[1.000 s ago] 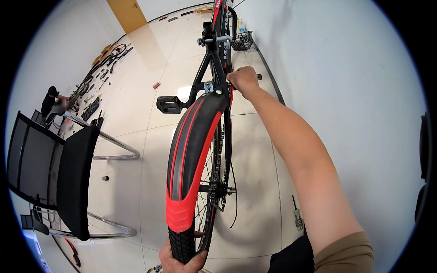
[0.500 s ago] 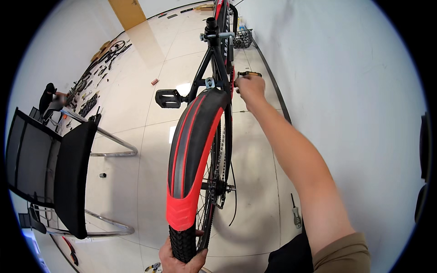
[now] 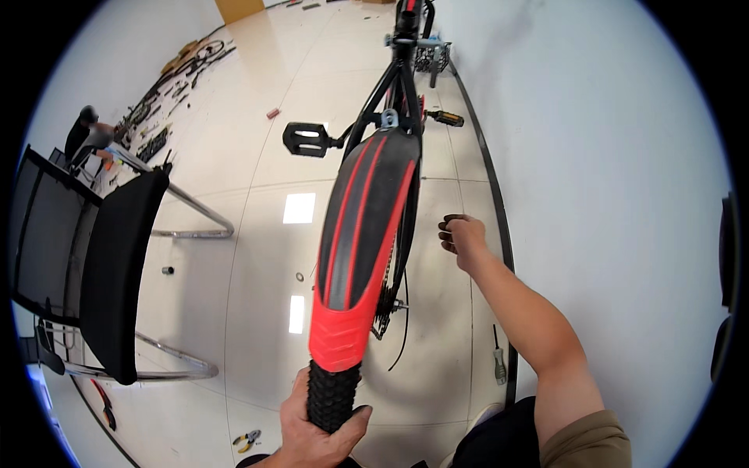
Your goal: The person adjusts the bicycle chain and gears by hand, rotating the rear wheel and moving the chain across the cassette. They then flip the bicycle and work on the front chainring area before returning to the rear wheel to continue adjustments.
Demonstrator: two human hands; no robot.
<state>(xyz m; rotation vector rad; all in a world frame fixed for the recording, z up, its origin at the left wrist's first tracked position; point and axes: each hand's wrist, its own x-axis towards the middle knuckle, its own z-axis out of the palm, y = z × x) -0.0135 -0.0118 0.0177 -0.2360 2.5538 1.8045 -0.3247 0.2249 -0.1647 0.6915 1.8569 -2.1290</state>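
My left hand [image 3: 320, 427] is wrapped round the knobby rear tyre [image 3: 334, 394] of a black and red bicycle at bottom centre, just below the black and red mudguard [image 3: 359, 226]. My right hand [image 3: 462, 240] is in the air to the right of the rear wheel, fingers bent and apart, holding nothing. Behind it are the right pedal [image 3: 446, 118] and frame [image 3: 402, 58]; the left pedal [image 3: 304, 139] sticks out on the other side. The cassette [image 3: 382, 312] is mostly hidden behind the mudguard, and a thin cable hangs near it.
A black mesh chair [image 3: 113, 273] stands left, pliers [image 3: 246, 441] and a screwdriver [image 3: 499, 355] lie on the tiled floor [image 3: 257, 257], and a white wall [image 3: 608, 156] runs along the right. A seated person [image 3: 78, 132] is among scattered bicycle parts [image 3: 144, 117] at the back left.
My right hand has left the right pedal and come back toward me, lower in view. The bicycle has swung rightward and sits higher in the picture, with my left hand still on the tyre.
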